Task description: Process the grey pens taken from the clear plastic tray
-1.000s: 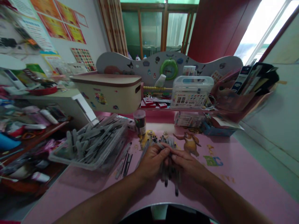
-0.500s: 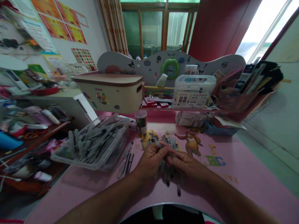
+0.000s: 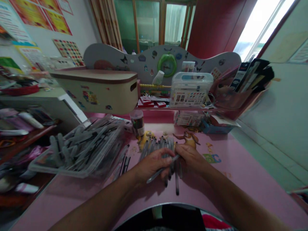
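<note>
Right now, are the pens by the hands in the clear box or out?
Out: those pens lie on the pink table, apart from the clear box at left.

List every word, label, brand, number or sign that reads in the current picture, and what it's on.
"C": coloured letter on the pink desktop; the marks beside it are blurred.
Clear carry case: label too small to read.
Wall posters: too blurred.
Green clock: dial too small.
Pens: nothing legible.

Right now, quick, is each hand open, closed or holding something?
Left hand: closed, holding a pen.
Right hand: fingers closed at that pen's upper end.
</note>
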A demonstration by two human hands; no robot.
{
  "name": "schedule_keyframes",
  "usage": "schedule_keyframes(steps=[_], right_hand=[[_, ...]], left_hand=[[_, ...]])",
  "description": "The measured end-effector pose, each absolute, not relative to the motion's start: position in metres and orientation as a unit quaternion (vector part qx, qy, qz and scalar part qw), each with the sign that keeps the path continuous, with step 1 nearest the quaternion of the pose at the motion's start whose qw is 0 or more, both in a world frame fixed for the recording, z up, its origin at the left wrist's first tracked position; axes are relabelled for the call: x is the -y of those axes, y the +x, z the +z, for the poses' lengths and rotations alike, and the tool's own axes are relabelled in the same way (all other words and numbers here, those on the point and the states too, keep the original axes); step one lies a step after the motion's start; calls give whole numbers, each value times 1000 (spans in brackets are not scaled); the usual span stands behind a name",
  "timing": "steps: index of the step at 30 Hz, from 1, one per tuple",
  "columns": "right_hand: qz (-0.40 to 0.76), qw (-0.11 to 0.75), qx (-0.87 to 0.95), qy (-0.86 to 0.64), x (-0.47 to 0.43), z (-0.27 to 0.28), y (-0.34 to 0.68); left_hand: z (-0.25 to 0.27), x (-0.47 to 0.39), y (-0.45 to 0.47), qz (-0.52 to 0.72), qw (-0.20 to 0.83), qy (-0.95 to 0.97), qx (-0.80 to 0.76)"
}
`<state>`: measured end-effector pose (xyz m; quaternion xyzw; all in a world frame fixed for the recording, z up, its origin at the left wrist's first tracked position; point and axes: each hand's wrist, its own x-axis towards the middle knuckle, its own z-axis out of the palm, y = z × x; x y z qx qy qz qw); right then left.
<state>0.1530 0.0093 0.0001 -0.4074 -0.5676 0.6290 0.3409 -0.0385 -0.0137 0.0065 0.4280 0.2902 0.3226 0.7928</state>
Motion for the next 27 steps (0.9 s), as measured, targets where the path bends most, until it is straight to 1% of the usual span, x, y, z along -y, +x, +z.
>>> schedule_keyframes(steps=[3, 8, 12, 16, 21, 27], right_hand=[[645, 337, 547, -413, -10, -7, 153], [696, 365, 475, -395, -12, -4, 150], [733, 366, 413, -398, -13, 2, 148], [751, 378, 365, -400, -15, -1, 147], [705, 426, 417, -384, -12, -8, 145], [585, 473, 545, -370, -9, 0, 149]], left_hand=[[4, 12, -41, 327, 810, 401, -276], [2, 10, -42, 373, 821, 343, -263], [8, 18, -37, 456, 780, 316, -290], [11, 27, -31, 471, 744, 316, -353], [4, 26, -27, 504, 689, 305, -423], [4, 17, -26, 561, 666, 288, -398]])
